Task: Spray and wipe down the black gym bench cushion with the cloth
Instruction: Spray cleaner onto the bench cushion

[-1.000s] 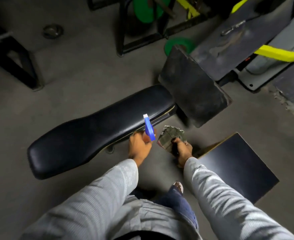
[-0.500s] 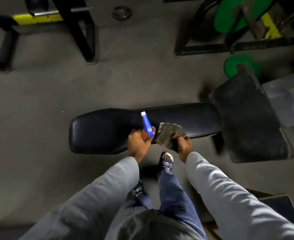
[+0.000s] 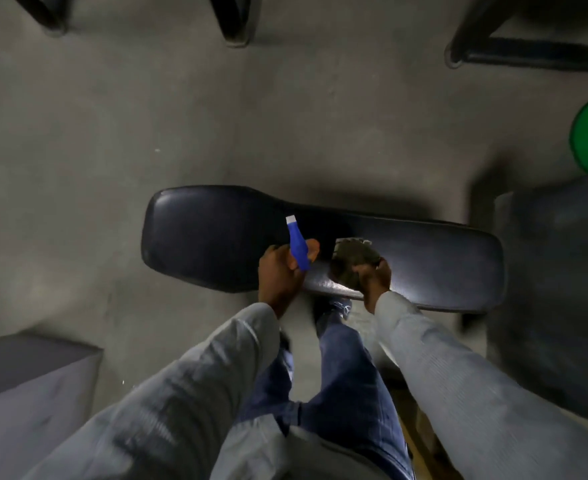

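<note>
Both arms in grey ribbed sleeves reach forward over the near edge of the cushion (image 3: 216, 237), a long, smooth, glossy black pad lying across the concrete floor (image 3: 112, 133). The left hand (image 3: 280, 271) is clamped round a blue spray bottle (image 3: 297, 247) with its white tip tilted far-left. The right hand (image 3: 372, 277) grips a crumpled greyish cloth (image 3: 353, 254) over the pad.

Dim — motion-blurred (edges warped)

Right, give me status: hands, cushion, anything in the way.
Left hand gripping blue spray bottle, nozzle over the cushion. Right hand holding folded cloth on black bench cushion. Cushion top otherwise bare, nothing blocking.
</note>
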Demonstrator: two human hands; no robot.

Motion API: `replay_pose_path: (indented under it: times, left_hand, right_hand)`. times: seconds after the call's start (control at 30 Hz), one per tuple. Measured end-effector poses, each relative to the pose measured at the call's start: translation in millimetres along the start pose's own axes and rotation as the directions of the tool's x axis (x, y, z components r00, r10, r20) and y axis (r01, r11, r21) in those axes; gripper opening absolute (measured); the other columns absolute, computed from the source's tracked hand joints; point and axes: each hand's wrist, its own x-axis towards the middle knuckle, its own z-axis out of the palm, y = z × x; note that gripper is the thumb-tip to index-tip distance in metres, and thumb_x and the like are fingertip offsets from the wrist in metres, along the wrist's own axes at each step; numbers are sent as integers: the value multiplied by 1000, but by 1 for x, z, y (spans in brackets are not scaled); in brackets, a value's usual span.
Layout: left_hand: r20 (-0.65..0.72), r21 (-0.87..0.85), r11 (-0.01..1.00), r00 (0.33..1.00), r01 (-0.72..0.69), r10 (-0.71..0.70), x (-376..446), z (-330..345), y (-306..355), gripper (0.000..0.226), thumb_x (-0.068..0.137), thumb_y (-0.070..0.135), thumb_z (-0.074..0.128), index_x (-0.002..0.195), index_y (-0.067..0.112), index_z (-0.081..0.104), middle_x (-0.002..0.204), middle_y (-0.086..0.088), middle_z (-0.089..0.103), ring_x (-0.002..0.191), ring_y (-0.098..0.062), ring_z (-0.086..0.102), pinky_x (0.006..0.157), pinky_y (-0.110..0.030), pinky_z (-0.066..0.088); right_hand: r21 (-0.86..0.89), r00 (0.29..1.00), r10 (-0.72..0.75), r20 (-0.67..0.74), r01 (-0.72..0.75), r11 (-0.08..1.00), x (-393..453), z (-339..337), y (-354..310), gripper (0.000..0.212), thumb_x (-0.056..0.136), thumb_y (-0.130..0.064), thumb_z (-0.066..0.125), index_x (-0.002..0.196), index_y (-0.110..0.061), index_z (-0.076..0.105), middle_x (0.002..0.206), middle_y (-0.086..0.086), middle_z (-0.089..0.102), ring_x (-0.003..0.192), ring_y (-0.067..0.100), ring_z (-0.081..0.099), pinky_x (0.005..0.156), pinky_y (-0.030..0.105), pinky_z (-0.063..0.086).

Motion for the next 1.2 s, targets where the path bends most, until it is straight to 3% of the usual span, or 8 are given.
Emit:
replay_pose_path:
  times: [0.2, 0.33, 0.57, 0.7, 0.87, 0.97, 1.07, 1.2]
  left_hand:
    - [-1, -19, 996, 996, 87, -87, 27, 19, -3, 34, 101, 39, 72, 76, 18, 62, 76, 0, 64, 81, -26, 65, 78, -39, 52]
    - [94, 19, 998, 993, 64, -65, 38, 22, -9, 11, 102, 29, 70, 95, 23, 64, 99, 1, 61, 90, -19, 62, 84, -31, 47]
    - [164, 105, 993, 984, 55, -72, 46, 19, -19, 10, 98, 15, 74, 101, 6, 71, 99, 0, 61, 94, -24, 65, 85, -30, 46]
    - [199, 127, 991, 977, 50, -75, 56, 15, -31, 15, 95, 20, 77, 94, 6, 70, 93, -7, 70, 88, -27, 68, 85, -43, 57]
    - [192, 118, 992, 979, 39, -61, 69, 9, -55, 13, 93, 22, 77, 86, 16, 69, 91, -2, 70, 84, -21, 66, 80, -40, 55]
    - [218, 96, 995, 974, 36, -57, 70, 6, -62, 12, 96, 25, 75, 89, 23, 66, 89, 8, 64, 81, -9, 65, 77, -26, 50]
    - [235, 20, 998, 970, 54, -57, 64, 2, -66, 11, 100, 14, 70, 109, 8, 71, 106, -10, 72, 98, -25, 71, 90, -36, 58]
    - [304, 103, 994, 951, 20, -50, 59, -16, -76, 47, 96, 24, 77, 136, 6, 61, 128, -6, 62, 119, -22, 60, 109, -33, 43]
  right_hand:
    - [-17, 994, 53, 92, -52, 999, 31, 8, -8, 53, 95, 11, 64, 139, -18, 62, 140, 13, 69, 124, 35, 69, 109, 53, 59]
    - [-177, 995, 74, 73, -60, 982, 49, 8, 1, 55, 96, 8, 63, 148, -9, 56, 142, 14, 66, 125, 33, 64, 103, 43, 56]
    - [-571, 992, -125, -27, 87, 816, 25, 3, 2, 78, 83, -41, 88, 149, -14, 55, 137, 6, 64, 125, 26, 63, 103, 39, 53]
    - [-605, 875, -438, 209, 467, 645, -4, 25, 6, 79, 84, -15, 88, 154, -18, 51, 153, 9, 55, 140, 24, 55, 114, 44, 53]
    - [-384, 666, -444, 600, 727, 570, -51, 85, -21, 90, 82, -6, 81, 161, -24, 41, 165, 0, 45, 149, 13, 47, 119, 25, 43]
    - [-381, 641, -458, 616, 751, 539, -62, 107, -24, 84, 88, -22, 83, 159, -30, 40, 158, -4, 49, 138, 4, 51, 111, 25, 48]
    - [-401, 612, -509, 606, 787, 469, -63, 121, -31, 73, 94, -31, 84, 156, -26, 46, 143, -11, 53, 117, -12, 55, 96, 15, 49]
    - [-476, 576, -519, 632, 817, 326, -65, 144, -43, 46, 101, -35, 74, 138, -11, 59, 132, 8, 60, 109, 20, 67, 93, 42, 63]
